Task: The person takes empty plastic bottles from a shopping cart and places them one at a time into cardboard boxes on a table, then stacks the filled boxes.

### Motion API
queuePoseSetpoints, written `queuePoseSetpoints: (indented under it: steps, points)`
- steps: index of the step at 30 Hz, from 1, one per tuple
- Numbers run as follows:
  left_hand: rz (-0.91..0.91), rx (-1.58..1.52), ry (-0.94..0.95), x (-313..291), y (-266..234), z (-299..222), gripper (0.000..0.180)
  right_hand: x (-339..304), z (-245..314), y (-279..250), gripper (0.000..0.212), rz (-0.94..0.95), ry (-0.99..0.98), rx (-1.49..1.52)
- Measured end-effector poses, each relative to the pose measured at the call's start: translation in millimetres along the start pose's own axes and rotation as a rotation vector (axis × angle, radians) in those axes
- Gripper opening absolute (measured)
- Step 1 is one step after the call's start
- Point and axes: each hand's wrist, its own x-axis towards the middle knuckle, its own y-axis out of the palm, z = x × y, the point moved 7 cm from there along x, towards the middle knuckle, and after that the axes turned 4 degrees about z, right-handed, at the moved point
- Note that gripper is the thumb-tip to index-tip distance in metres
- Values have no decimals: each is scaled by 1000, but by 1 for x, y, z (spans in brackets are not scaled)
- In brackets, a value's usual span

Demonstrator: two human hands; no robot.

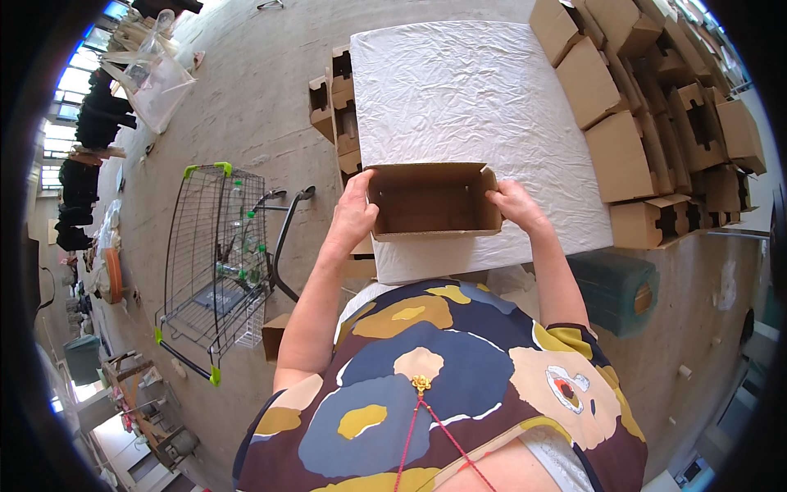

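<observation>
Between my two hands is an open cardboard box (434,234), its hollow inside facing up toward me. My left hand (352,213) grips its left end, with the thumb by the upper left corner. At the right end, my right hand (515,207) pinches the wall near the upper right corner. The box is over the near part of a table covered with a wrinkled white cloth (459,90); whether it rests on the cloth I cannot tell. The fingers under the outer walls are partly hidden.
Brown cardboard boxes (627,156) are piled along the table's right side. More boxes (344,123) stand by its left edge. A wire shopping cart (209,271) with green corners and bottles is on the floor at left. A dark green container (611,291) sits at lower right.
</observation>
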Motion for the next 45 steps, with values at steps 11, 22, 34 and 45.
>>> queuePoseSetpoints:
  steps: [11, 22, 34, 45]
  points:
    - [58, -85, -40, -11, 0, 5, 71, 4, -39, -10, 25, 33, 108, 457]
    - [-101, -173, -23, -21, -2, -9, 60, 12, -63, -13, 32, 5, -87, 426]
    - [-356, -396, -21, -37, -129, 91, 60, -69, 25, -41, 43, -641, -241, -27]
    - [-908, -230, -388, -153, -386, 462, 36, -27, 245, 209, 30, -534, -518, -155]
